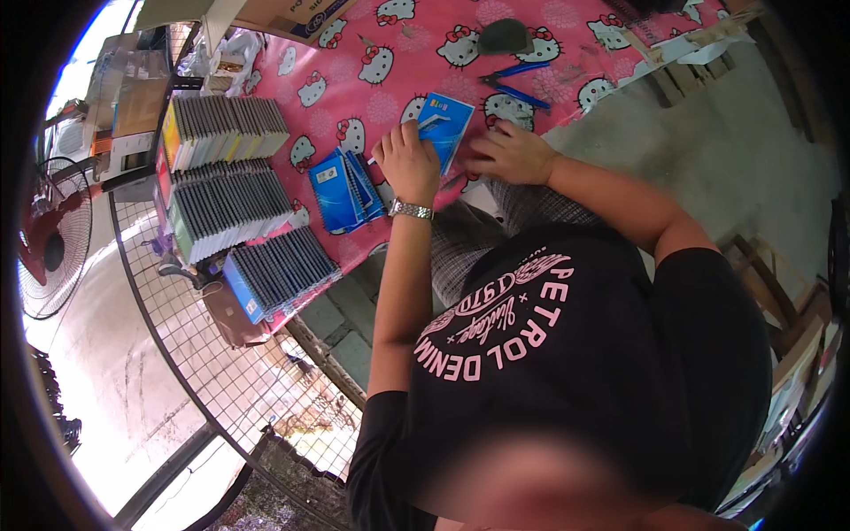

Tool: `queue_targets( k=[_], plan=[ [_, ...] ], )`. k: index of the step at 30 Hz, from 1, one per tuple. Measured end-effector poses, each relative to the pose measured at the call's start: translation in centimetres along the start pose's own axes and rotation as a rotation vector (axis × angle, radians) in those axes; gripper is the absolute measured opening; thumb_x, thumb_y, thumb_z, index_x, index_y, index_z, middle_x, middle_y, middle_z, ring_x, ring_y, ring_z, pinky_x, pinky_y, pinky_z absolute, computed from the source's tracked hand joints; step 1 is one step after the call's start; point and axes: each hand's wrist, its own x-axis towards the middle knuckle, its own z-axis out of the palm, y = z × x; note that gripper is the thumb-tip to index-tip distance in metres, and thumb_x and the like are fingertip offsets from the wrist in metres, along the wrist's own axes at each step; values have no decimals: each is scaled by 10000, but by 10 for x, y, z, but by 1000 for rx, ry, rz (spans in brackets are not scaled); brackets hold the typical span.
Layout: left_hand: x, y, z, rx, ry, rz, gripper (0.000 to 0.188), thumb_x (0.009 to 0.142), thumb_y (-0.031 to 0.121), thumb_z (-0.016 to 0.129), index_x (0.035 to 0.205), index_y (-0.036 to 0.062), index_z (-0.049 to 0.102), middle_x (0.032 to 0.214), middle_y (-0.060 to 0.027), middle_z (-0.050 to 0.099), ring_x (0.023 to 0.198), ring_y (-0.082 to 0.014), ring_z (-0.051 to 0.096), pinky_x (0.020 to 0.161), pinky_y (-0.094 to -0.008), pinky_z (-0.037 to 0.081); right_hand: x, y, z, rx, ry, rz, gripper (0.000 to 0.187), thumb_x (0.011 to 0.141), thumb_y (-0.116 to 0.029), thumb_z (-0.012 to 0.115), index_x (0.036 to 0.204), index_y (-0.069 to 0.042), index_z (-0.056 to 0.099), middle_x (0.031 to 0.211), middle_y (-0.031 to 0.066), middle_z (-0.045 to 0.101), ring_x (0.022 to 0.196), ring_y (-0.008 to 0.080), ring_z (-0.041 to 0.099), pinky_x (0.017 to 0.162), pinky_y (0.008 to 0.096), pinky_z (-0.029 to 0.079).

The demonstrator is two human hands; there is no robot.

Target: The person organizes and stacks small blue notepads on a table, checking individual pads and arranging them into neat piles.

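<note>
My left hand, with a metal watch on its wrist, is closed at the left edge of a blue-covered notebook near the table's front edge. A small white tip shows beside that hand, too small to name. To the right of the notebook, my right hand hovers with bent fingers apart, slightly blurred, and nothing shows in them. Several blue spiral notebooks lie fanned out on the table to the left of my left hand. Beyond my right hand rest blue-handled pliers, their jaws pointing left.
Three rows of spiral-bound notebooks stand along the table's left side. The pink patterned tablecloth covers the table. A dark rounded object lies at the back, near a cardboard box. A fan stands at far left beyond wire mesh.
</note>
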Motion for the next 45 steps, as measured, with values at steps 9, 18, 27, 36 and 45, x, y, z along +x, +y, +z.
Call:
queue_targets(
  k=[9,18,27,36,45],
  plan=[
    [-1,-3,-4,-53,7,55,238,849,186,590,1065,86,595,939,-94,627,911,-292,576,844,-448,391,-75,-37,-38,365,-295,166,197,874,-265,592,979,-98,605,982,82,543,922,267,534,806,399,413],
    [0,-12,-15,-122,-86,132,183,879,196,612,1042,113,615,910,-54,632,888,-265,571,832,-435,374,-29,-13,-48,580,-186,320,229,900,-220,573,1069,-72,617,931,117,549,887,304,588,770,414,476],
    [7,-2,-15,-119,-110,103,186,866,206,600,1018,99,601,912,-70,619,885,-262,572,862,-442,363,58,42,-35,770,-7,436,217,877,-136,621,1085,-117,678,994,88,592,913,275,603,799,371,495],
    [4,2,-11,-80,-97,71,205,863,216,600,1024,89,592,917,-80,614,895,-276,565,874,-456,366,55,48,-26,730,-92,311,203,859,-79,634,1059,-76,667,1022,83,598,960,260,608,794,354,504],
    [3,14,-8,-171,-69,113,296,840,180,603,1098,50,536,973,-106,610,927,-286,567,902,-450,371,82,28,-59,655,-372,489,339,903,-192,592,1218,-98,509,921,152,637,927,345,634,749,451,499]
  ],
)
